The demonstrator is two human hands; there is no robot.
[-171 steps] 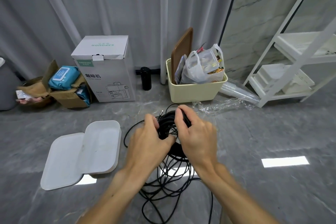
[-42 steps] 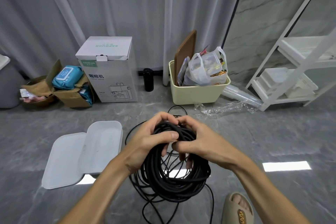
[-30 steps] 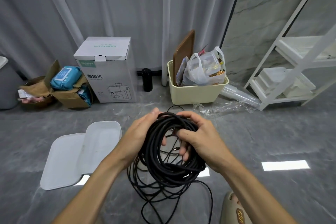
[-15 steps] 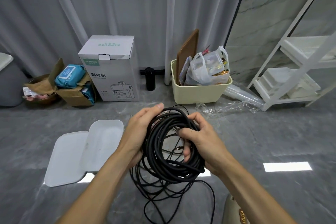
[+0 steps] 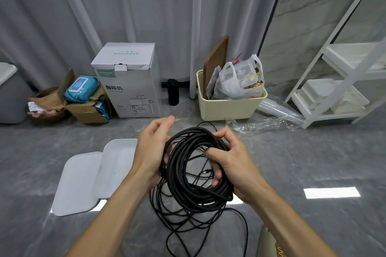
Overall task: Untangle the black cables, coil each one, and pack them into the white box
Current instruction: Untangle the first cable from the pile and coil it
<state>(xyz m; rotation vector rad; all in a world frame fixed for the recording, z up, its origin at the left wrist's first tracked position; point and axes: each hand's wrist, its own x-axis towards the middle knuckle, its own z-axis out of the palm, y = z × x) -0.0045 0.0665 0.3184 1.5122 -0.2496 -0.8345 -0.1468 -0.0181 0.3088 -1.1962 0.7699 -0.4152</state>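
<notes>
A thick black cable coil hangs in the air between both hands. My right hand grips the coil's right side, fingers curled through its middle. My left hand holds the left side, with the thumb and upper fingers lifted off near the top. Thinner black cables dangle tangled below the coil and trail on the floor. The white box lies open on the floor to the left, its lid flat beside it, both with nothing inside.
Along the grey curtain stand a white carton, a brown box of blue packs, a black bottle and a cream bin with a bag. A white shelf is at right. A slipper shows at bottom.
The coil has been raised off the floor and gathered into a rounder loop. Since half a second ago my left fingers have lifted away from the coil's top.
</notes>
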